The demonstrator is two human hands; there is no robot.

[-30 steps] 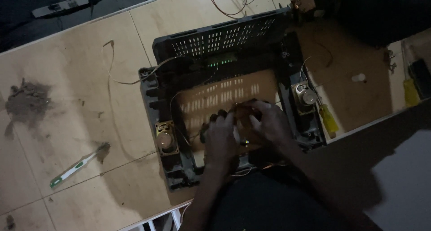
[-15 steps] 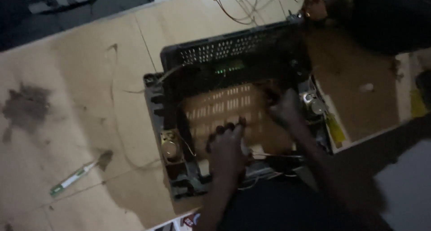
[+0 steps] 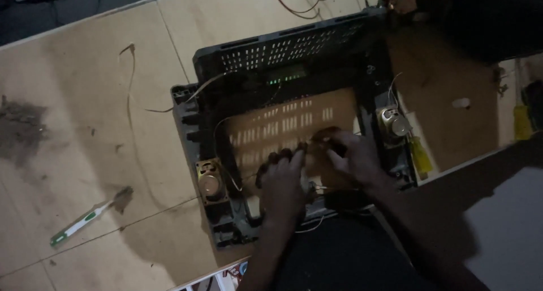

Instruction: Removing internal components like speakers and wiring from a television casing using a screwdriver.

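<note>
A dark plastic television back housing [image 3: 294, 127] lies open-side up on a pale wooden tabletop [image 3: 85, 127], and everything else is best placed from it. Both hands work inside its hollow, near the edge closest to the person. The left hand [image 3: 281, 180] lies palm down with the fingers [image 3: 283, 157] spread a little and curled onto the brown floor of the shell; whether they pinch anything is not clear in the dim light. The right hand [image 3: 353, 155] sits just beside it toward the housing's right wall, fingers bent and drawn close around a small dark part that cannot be made out, so a firm grip cannot be confirmed. The floor of the housing shows rows of bright slots where light comes through the vents. Along the far wall runs a slotted grille [image 3: 294, 48], with a small row of green lights [image 3: 283, 79] just inside it. A round speaker [image 3: 210, 183] is set in the housing's left wall and a second speaker [image 3: 393, 124] in its right wall; thin wires [image 3: 223, 155] loop from the left one across the floor. Outside the housing, well to its left on the table, lies a green and white toothbrush [image 3: 79, 226], and farther left a patch of dark dust [image 3: 20, 127]. Beyond the far right corner red wires [image 3: 300, 2] trail over the table.
</note>
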